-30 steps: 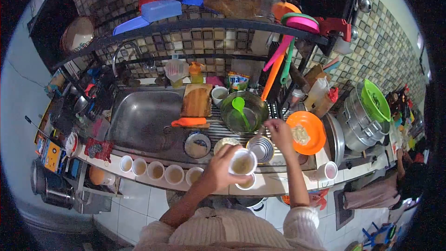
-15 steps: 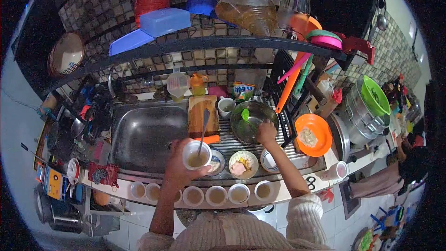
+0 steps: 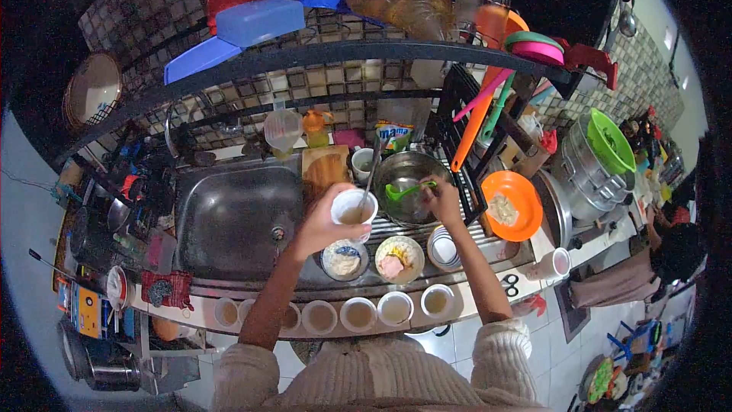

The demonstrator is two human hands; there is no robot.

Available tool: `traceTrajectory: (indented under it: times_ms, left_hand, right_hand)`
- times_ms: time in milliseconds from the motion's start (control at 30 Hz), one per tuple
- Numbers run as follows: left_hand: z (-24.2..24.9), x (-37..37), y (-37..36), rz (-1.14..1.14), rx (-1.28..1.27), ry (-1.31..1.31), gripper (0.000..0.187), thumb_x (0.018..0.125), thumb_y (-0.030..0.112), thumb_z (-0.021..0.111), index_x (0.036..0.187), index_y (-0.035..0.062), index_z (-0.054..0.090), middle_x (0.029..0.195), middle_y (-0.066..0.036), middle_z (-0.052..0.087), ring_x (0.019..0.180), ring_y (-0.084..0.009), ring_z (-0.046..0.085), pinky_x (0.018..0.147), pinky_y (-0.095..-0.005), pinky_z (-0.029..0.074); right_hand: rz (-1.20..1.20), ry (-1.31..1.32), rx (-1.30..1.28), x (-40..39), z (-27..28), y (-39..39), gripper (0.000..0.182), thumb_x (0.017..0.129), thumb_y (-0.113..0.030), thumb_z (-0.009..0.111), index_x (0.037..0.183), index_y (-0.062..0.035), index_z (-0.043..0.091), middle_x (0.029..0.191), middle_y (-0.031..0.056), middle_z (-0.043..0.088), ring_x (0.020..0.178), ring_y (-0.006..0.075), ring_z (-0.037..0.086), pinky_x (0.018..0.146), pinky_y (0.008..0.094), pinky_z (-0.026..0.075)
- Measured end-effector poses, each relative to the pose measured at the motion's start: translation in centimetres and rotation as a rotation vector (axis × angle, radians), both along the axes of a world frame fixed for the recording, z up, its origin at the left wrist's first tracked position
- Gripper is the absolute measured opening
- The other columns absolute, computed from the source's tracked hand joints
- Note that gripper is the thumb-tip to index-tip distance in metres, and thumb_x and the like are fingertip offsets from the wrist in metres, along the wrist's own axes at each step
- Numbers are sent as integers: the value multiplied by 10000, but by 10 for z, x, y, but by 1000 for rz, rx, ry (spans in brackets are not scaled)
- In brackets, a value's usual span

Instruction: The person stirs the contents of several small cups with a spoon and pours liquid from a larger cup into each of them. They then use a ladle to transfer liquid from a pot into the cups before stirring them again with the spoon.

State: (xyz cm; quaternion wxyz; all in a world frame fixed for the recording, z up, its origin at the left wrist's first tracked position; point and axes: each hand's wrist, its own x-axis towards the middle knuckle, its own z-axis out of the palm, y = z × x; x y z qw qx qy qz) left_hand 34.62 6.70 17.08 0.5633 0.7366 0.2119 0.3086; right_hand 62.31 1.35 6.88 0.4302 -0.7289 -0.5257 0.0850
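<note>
My left hand is wrapped round a white cup of cloudy liquid with a metal spoon standing in it. My right hand pinches the handle of a green ladle, whose bowl is inside the metal pot. The cup is just left of the pot's front rim. In front of the pot are a bowl of white food, a bowl with pink and yellow food and a small striped bowl.
Several filled cups line the counter's front edge. The sink and a wooden board lie left. An orange plate, scissors and a steamer stand right. A shelf spans above. Another person is far right.
The left hand has moved right and up with the cup and spoon, towards the pot. The green ladle's handle has swung over to the right hand, which now holds it. The view has shifted slightly.
</note>
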Motion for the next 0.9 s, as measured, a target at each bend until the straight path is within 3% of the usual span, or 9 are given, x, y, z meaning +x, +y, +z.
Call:
traceTrajectory:
  times_ms: [33, 67, 133, 233, 467, 567, 667, 767, 900]
  left_hand:
    - [-1, 6, 1, 15, 4, 3, 624, 613, 126, 795, 1118, 34, 440, 1033, -69, 528, 962, -143, 517, 834, -284, 420]
    - [-5, 10, 6, 13, 3, 2, 624, 613, 126, 795, 1118, 34, 440, 1033, -69, 528, 962, -143, 517, 834, -284, 420]
    - [-15, 18, 13, 64, 206, 25, 636, 600, 147, 802, 1113, 29, 444, 1034, -82, 511, 973, -160, 504, 846, -291, 406]
    - [-12, 26, 12, 67, 136, -6, 644, 589, 169, 807, 1105, 23, 449, 1025, -92, 498, 974, -179, 500, 851, -298, 397]
    - [-15, 37, 8, 76, 128, 21, 641, 591, 188, 805, 1100, 24, 451, 1038, -103, 499, 986, -189, 501, 853, -304, 401]
    - [-18, 43, 7, 122, 179, 21, 662, 582, 222, 810, 1102, 23, 452, 1035, -114, 505, 992, -200, 504, 854, -316, 404]
    - [-26, 51, 9, 171, 206, 40, 690, 563, 254, 818, 1099, 18, 453, 1013, -129, 512, 972, -233, 518, 846, -337, 412]
    - [-36, 63, 13, 276, 372, 88, 691, 542, 273, 825, 1070, 13, 464, 989, -145, 512, 953, -266, 523, 828, -354, 420]
    - [-55, 83, 17, 284, 238, 75, 666, 522, 291, 829, 1015, 15, 477, 973, -154, 502, 926, -288, 515, 801, -374, 422]
  right_hand:
    - [47, 179, -3, -1, 3, -2, 127, 827, -30, 564, 947, -65, 589, 627, 79, 602, 632, 118, 623, 521, 265, 489]
    - [45, 179, -3, 1, 1, -2, 127, 827, -30, 564, 947, -65, 589, 627, 79, 602, 632, 118, 623, 521, 265, 489]
    - [113, 479, 100, 4, -9, -4, 93, 852, -25, 539, 932, -48, 581, 722, 46, 619, 699, 99, 618, 536, 247, 497]
    - [210, 660, 229, 4, -13, -8, 75, 848, -43, 560, 920, -29, 572, 789, 38, 621, 744, 81, 608, 547, 225, 479]
    - [48, 355, 86, -13, 3, -22, 78, 843, -47, 569, 908, -5, 563, 770, 40, 623, 722, 72, 593, 584, 198, 443]
    - [34, 319, 424, -14, -7, -22, 70, 832, -77, 581, 882, -31, 569, 671, 49, 634, 643, 75, 610, 537, 200, 440]
    - [-66, 274, 337, -16, 7, -35, 75, 837, -75, 574, 885, -17, 567, 696, 59, 636, 665, 83, 616, 554, 200, 447]
    - [-42, 296, 480, -20, 21, -39, 94, 844, -69, 563, 899, 8, 567, 751, 84, 635, 669, 93, 618, 572, 213, 463]
    - [-91, 255, 493, -22, 42, -50, 92, 838, -39, 562, 902, 27, 568, 802, 88, 634, 716, 118, 625, 607, 236, 484]
